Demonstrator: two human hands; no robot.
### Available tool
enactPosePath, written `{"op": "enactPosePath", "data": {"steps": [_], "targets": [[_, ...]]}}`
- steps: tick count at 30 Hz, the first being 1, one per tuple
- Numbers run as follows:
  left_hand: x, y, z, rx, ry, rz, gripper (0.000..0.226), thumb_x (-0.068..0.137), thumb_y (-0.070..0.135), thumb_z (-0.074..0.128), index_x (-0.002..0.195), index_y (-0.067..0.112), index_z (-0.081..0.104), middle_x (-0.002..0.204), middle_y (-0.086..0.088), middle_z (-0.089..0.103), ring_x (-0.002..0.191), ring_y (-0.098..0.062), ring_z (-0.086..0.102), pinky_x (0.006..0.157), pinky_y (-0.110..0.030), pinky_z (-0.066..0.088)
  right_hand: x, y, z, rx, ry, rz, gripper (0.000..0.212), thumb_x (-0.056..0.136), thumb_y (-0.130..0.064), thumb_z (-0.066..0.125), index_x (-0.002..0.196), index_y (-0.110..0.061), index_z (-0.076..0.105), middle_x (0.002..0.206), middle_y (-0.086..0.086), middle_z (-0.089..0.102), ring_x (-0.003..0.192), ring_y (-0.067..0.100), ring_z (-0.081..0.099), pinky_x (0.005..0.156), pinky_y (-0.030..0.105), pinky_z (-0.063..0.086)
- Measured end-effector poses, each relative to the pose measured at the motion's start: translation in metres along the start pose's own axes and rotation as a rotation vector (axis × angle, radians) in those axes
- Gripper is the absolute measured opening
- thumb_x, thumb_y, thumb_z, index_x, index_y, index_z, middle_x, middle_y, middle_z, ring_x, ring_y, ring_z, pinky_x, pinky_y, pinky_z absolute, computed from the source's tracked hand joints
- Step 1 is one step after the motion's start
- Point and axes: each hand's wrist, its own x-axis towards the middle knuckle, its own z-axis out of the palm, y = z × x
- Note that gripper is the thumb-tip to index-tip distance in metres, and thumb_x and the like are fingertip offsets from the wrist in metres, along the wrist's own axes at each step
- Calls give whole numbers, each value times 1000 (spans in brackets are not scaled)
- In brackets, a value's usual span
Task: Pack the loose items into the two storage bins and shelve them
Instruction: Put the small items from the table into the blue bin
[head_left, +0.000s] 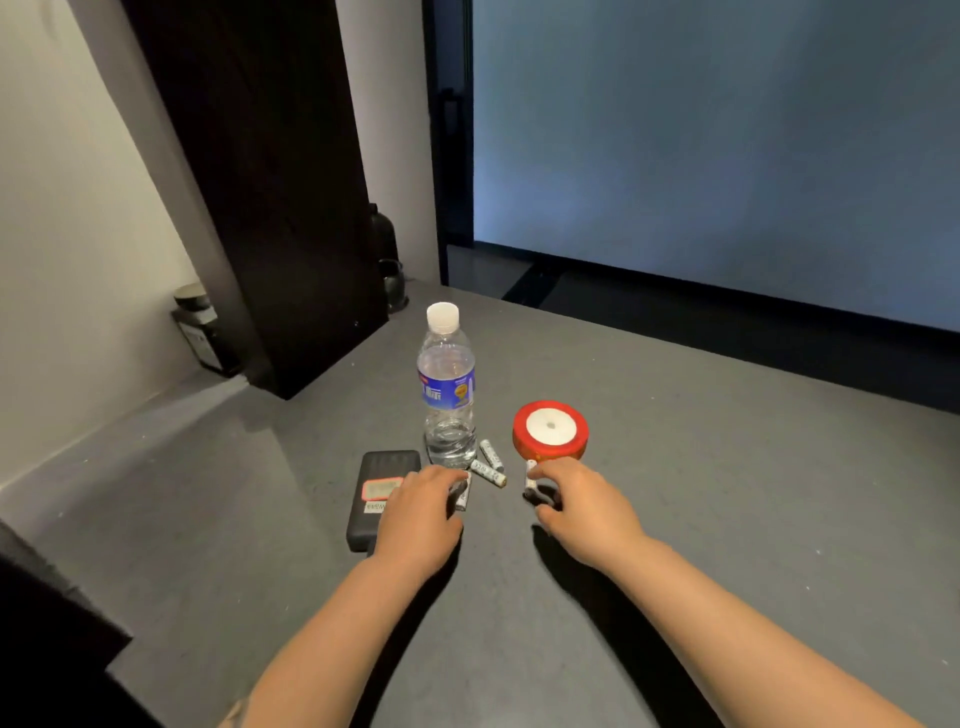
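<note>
On the grey table (701, 467) stands a clear water bottle (447, 395) with a white cap and blue label. A red ribbon spool (550, 431) lies to its right. A black power bank (382, 493) lies to its left. Two white batteries (489, 465) lie loose in front of the bottle. My left hand (421, 514) rests partly over the power bank and pinches a battery (461, 493). Just below the spool, my right hand (582, 506) pinches another battery (530, 475) between thumb and fingers. No storage bin is in view.
A tall black panel (270, 208) stands at the back left of the table. Dark jars (200, 327) sit behind it by the white wall. A large blue-grey screen (727, 145) fills the back right. A dark object (47, 623) sits at the lower left edge.
</note>
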Motion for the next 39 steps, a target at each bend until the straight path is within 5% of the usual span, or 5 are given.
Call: {"op": "enactPosePath", "data": {"steps": [6, 13, 21, 30, 39], "targets": [[21, -13, -2, 92, -91, 158, 58, 82, 22, 64, 135, 37, 42, 137, 16, 45, 124, -14, 40, 95, -29, 28, 49, -18, 25, -98, -75, -46, 34, 84, -26, 64, 117, -23, 59, 117, 0, 57, 110, 23, 56, 86, 36, 48], [29, -19, 2, 97, -102, 198, 52, 79, 31, 63, 128, 37, 49, 125, 16, 50, 117, -13, 42, 89, -28, 26, 59, -29, 42, -36, 62, -47, 17, 85, -24, 61, 100, -19, 58, 98, 0, 65, 95, 23, 59, 66, 29, 40], [24, -24, 1, 107, -140, 222, 52, 77, 43, 68, 125, 34, 50, 123, 15, 52, 116, -12, 40, 93, -29, 27, 41, -18, 41, -39, -116, -119, 49, 82, -31, 65, 128, -28, 50, 102, 2, 65, 95, 25, 62, 74, 32, 48], [11, -18, -9, 114, -148, 204, 52, 68, 56, 72, 113, 35, 57, 106, 16, 58, 104, -10, 44, 87, -27, 29, 36, -24, 32, -54, -180, -159, 51, 68, -31, 80, 109, -18, 54, 87, -3, 56, 80, 20, 56, 64, 30, 42], [-6, 61, -27, -128, 10, 309, 53, 67, 49, 77, 115, 36, 59, 109, 20, 58, 102, -6, 50, 87, -26, 31, -45, 9, -55, 9, 131, -31, 51, 60, -44, 81, 99, -27, 52, 88, -9, 55, 77, 11, 52, 64, 30, 44]]}}
